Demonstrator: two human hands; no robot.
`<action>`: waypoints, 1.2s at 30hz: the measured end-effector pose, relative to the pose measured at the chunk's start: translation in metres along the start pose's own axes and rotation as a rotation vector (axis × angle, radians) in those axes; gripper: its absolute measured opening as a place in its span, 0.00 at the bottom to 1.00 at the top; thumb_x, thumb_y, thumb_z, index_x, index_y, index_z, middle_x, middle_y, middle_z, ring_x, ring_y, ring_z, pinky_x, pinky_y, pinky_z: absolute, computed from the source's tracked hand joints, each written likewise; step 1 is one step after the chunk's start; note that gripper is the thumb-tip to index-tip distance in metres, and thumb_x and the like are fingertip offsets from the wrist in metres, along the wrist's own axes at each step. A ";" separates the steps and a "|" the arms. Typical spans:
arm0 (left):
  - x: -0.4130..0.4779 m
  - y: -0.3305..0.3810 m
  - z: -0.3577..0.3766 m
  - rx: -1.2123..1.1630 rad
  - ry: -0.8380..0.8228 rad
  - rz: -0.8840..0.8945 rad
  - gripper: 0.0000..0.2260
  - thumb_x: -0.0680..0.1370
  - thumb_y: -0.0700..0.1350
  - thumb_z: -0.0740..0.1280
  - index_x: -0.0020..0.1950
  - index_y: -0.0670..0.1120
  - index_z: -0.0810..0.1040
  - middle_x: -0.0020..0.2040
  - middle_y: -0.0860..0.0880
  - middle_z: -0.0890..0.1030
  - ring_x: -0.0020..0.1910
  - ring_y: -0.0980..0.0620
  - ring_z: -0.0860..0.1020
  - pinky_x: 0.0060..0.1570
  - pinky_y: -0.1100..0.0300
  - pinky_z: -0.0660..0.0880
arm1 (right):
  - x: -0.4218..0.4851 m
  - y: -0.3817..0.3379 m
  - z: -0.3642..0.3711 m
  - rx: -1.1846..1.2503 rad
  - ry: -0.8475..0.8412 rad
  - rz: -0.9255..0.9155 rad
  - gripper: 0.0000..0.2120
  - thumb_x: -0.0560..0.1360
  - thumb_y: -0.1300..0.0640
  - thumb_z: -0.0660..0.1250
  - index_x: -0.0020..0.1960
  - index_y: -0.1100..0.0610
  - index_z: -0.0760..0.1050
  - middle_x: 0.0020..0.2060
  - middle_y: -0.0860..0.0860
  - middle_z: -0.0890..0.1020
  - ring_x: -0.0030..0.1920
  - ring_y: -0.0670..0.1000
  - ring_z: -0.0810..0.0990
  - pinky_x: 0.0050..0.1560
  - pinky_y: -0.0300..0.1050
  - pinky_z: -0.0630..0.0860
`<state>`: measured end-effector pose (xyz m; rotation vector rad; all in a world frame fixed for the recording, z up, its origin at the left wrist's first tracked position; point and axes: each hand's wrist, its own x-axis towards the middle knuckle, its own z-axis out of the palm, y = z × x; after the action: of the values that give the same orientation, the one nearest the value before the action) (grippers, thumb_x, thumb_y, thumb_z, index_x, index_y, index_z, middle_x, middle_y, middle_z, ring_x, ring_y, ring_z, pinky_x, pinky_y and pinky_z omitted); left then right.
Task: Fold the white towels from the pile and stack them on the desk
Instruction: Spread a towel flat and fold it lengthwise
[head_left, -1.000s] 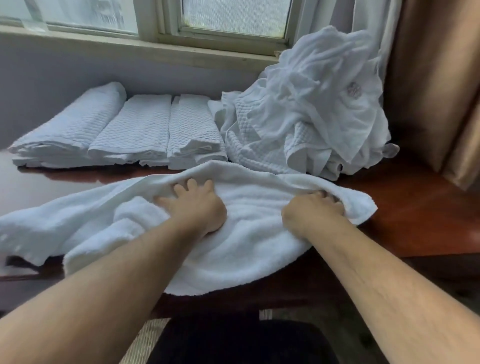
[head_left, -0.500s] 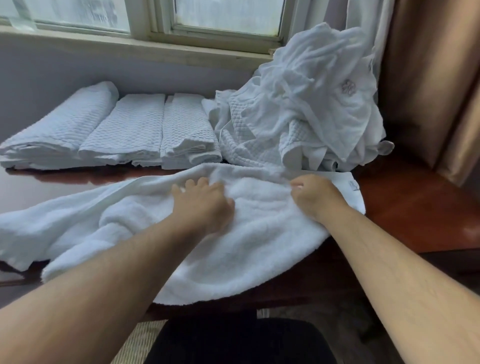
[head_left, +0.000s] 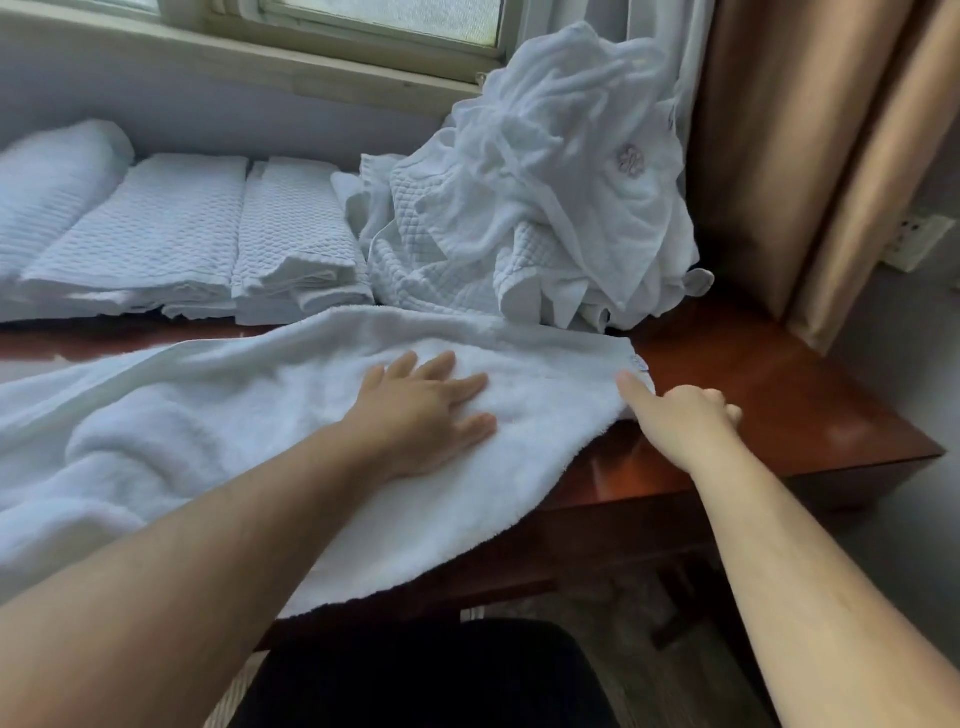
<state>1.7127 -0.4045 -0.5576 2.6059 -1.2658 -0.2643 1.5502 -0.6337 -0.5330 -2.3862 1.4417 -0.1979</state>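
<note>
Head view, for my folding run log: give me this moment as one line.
left hand: flat on spread towel | right hand: pinching towel corner | pile: unfolded | folded towels: on desk

Plush terry towel lies under your hands on a glossy, reddish-brown wooden desk.

Your left hand presses flat on its thick, matt loops. Behind it, 3 folded towels show a waffle-weave cloth; the pile mixes quilted fabric with smoother, thinner white cloth. The tan curtain has a soft sheen.
</note>
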 end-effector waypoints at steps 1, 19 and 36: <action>0.001 -0.003 0.001 -0.032 0.025 0.002 0.26 0.78 0.72 0.52 0.76 0.71 0.59 0.82 0.56 0.53 0.81 0.44 0.50 0.78 0.45 0.47 | -0.002 0.000 0.001 0.011 -0.018 -0.086 0.35 0.74 0.27 0.53 0.61 0.54 0.79 0.66 0.58 0.73 0.68 0.62 0.65 0.57 0.52 0.65; -0.011 -0.012 -0.013 -0.752 0.242 -0.175 0.13 0.83 0.54 0.64 0.46 0.54 0.86 0.37 0.56 0.85 0.34 0.62 0.80 0.40 0.62 0.75 | -0.013 -0.014 0.013 0.180 -0.351 -0.642 0.40 0.52 0.28 0.76 0.63 0.27 0.69 0.70 0.42 0.68 0.72 0.46 0.60 0.74 0.51 0.62; -0.008 -0.006 -0.019 -0.213 0.069 0.015 0.32 0.74 0.67 0.44 0.71 0.60 0.75 0.74 0.59 0.71 0.76 0.55 0.62 0.75 0.57 0.51 | -0.005 -0.068 -0.046 1.067 -0.171 -0.382 0.22 0.73 0.38 0.67 0.50 0.56 0.84 0.48 0.54 0.87 0.52 0.54 0.86 0.59 0.59 0.81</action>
<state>1.7177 -0.3919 -0.5404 2.4047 -1.1650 -0.2874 1.5903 -0.6106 -0.4650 -1.6638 0.5238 -0.6453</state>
